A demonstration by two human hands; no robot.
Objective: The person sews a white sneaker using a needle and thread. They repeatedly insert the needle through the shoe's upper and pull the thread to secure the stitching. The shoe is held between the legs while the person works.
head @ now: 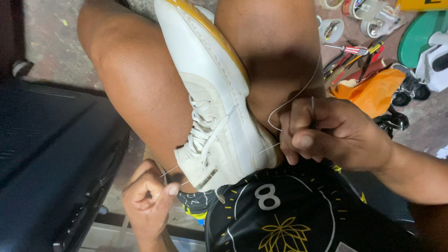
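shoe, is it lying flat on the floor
No, the white shoe is clamped between the person's knees, heel toward the body, while the right hand and left hand pull thread at it.

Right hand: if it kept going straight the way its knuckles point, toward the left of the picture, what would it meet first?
The right hand, pinching a needle, points at the heel of the white shoe clamped between the knees. It would likely meet the heel almost at once; the fingers already look to touch it, though depth is unclear.

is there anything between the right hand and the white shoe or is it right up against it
Nothing visible stands between them. The right hand, pinching a needle with thread, sits right beside the heel of the white shoe, which is clamped between the knees.
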